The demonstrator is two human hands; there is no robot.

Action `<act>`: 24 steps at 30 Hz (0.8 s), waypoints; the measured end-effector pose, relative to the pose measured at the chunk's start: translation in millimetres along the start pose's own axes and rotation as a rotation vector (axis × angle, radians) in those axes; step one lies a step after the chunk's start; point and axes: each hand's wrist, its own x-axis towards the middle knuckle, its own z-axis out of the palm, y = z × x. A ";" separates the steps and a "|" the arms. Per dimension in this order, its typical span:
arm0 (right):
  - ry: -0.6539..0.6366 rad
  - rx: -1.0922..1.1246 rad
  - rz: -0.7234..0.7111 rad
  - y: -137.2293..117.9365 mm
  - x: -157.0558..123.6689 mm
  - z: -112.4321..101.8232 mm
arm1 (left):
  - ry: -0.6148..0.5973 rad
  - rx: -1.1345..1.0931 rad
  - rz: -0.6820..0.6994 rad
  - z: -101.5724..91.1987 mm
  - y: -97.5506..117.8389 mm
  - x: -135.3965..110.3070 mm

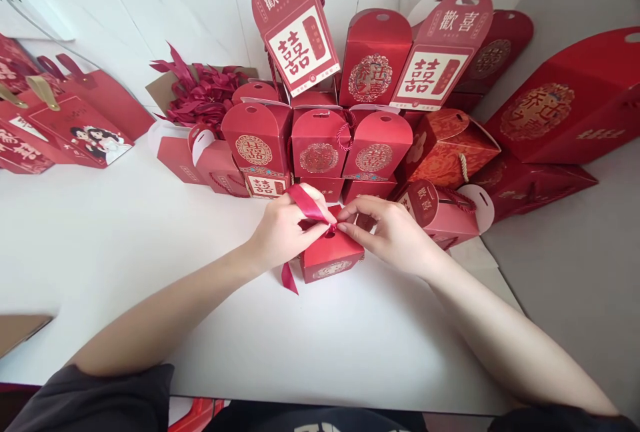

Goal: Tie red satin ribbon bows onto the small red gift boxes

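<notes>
left: red gift bags (pixel 63 124) | behind: panelled wall (pixel 175 2) | lower left: brown cardboard (pixel 20 333)

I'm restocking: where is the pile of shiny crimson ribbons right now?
In the head view, the pile of shiny crimson ribbons sits left of centre near the white wall, behind two red paper boxes.

歡喜 and 囍 on top box (pixel 303 22), same on right box (pixel 435 52), 乔迁之 on rear box (pixel 374 52) and far-right box (pixel 575 99), gold 囍 on left box (pixel 257 132), held box (pixel 330 260) mark unclear

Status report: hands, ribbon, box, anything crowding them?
Left hand pinching ribbon; right hand also at ribbon. Small red box beneath. Stacked boxes close behind.
</notes>
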 end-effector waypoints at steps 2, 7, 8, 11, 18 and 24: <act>-0.011 0.022 -0.010 0.2 0.5 2.0 | 0.010 -0.045 -0.015 0.5 -1.5 0.0; -0.045 0.035 0.017 -1.8 -0.5 0.4 | -0.089 -0.135 -0.032 0.5 -2.2 -0.3; -0.034 0.018 0.013 -2.1 -0.7 -0.4 | -0.106 -0.147 -0.047 0.4 -2.3 0.1; -0.007 -0.006 0.005 -1.9 -0.5 -2.0 | -0.111 -0.174 -0.057 1.3 -3.4 0.5; -0.169 0.105 0.058 4.3 2.1 -1.1 | -0.028 -0.235 0.073 9.4 -8.4 -2.4; -0.234 0.269 0.162 4.5 0.3 -8.1 | -0.021 -0.268 0.088 12.4 -10.6 -3.8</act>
